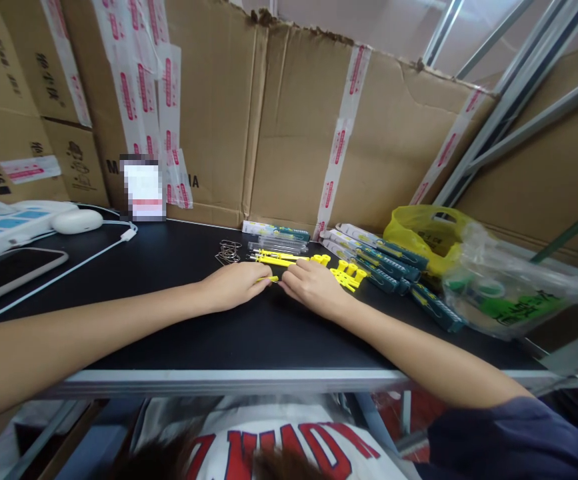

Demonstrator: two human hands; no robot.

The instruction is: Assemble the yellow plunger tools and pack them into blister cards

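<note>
My left hand [239,285] is closed, with a small yellow plastic piece [271,279] pinched between thumb and finger. Close beside it is my right hand [313,287], its fingers bent together near the tip of that piece; what they hold, if anything, is hidden. Just behind both hands lie long yellow parts with thin metal tips [273,259] and a stack of clear plastic tubes [281,244]. Bent metal wire pieces [229,252] are heaped beyond my left hand. Several yellow plastic parts with rounded ends [349,273] lie to the right of my right hand.
Several green-and-white slim boxes [383,257] lie at the right, before a yellow plastic bag [419,233] and a clear bag [509,293]. A phone [13,273], white cable [69,275] and power strip [13,223] occupy the left. Cardboard [299,133] walls the back.
</note>
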